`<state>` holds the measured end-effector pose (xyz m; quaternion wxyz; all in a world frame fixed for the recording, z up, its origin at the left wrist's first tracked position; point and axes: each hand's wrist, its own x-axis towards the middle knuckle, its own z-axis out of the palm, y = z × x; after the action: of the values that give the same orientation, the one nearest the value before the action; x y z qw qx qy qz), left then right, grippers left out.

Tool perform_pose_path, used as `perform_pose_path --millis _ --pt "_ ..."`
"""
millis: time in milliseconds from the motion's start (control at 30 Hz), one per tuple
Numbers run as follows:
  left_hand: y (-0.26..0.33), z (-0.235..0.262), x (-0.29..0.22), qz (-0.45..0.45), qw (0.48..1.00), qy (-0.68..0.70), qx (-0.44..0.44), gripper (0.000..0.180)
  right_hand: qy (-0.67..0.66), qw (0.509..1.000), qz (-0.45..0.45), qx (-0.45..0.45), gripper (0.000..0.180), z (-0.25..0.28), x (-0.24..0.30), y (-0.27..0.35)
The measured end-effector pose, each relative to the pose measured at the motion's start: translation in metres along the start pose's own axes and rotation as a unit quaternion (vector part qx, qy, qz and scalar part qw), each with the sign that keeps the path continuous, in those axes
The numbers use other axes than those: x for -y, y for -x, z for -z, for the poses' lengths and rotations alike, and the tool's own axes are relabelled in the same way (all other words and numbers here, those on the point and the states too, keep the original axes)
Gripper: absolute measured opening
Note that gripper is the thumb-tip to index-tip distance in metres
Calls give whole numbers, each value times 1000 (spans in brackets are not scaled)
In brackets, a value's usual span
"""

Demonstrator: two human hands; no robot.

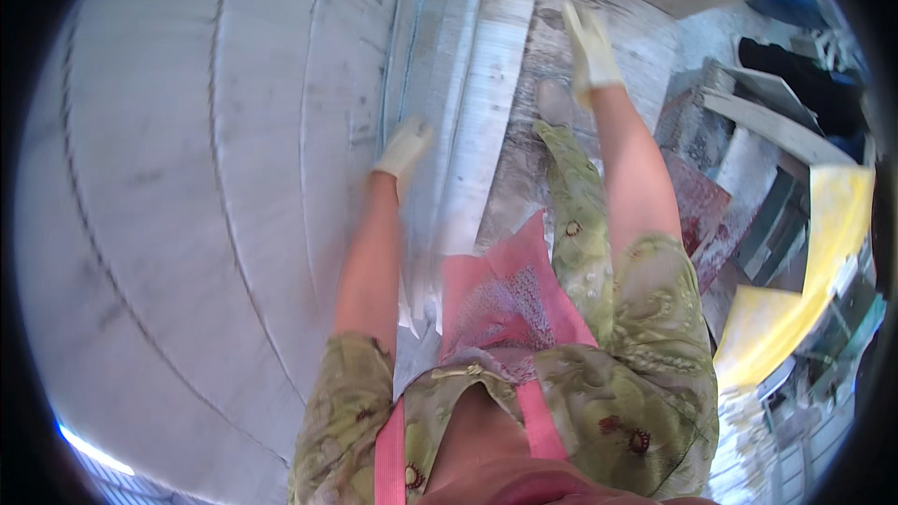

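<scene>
My left hand [404, 145] wears a pale work glove and rests against the edge of a long white stone slab [486, 103] that stands on its side beside a wall of large pale blocks [187, 159]. My right hand [589, 49], also gloved, is stretched forward over the dusty ground with its fingers extended and nothing in it. My right leg in green patterned cloth [580, 215] steps forward, its foot [554, 101] next to the slab. A pink cloth [505, 295] hangs at my front.
Stone offcuts and reddish tile pieces [702, 178] lie stacked at the right. Yellow sheets [832, 224] lean further right. Dark objects [804, 75] sit at the upper right. Worn planks or ground [645, 47] run ahead.
</scene>
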<state>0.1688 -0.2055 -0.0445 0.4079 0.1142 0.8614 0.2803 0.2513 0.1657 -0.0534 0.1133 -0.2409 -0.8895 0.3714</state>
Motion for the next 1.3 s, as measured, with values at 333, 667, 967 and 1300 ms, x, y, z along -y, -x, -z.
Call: perform_pose_path --millis 333,667,967,1300 --pt "229 -82 9 -135 983 111 59 34 -130 769 -591 207 37 73 -8 688" --pt "465 -119 -102 -240 947 165 134 38 -34 793 -598 111 31 22 70 898" --pt "518 -236 -106 -248 889 -14 385 60 -67 726 -667 -152 36 104 131 1012" --pt "694 -557 -153 -274 709 -76 645 48 -51 640 -512 -571 65 419 -86 1320"
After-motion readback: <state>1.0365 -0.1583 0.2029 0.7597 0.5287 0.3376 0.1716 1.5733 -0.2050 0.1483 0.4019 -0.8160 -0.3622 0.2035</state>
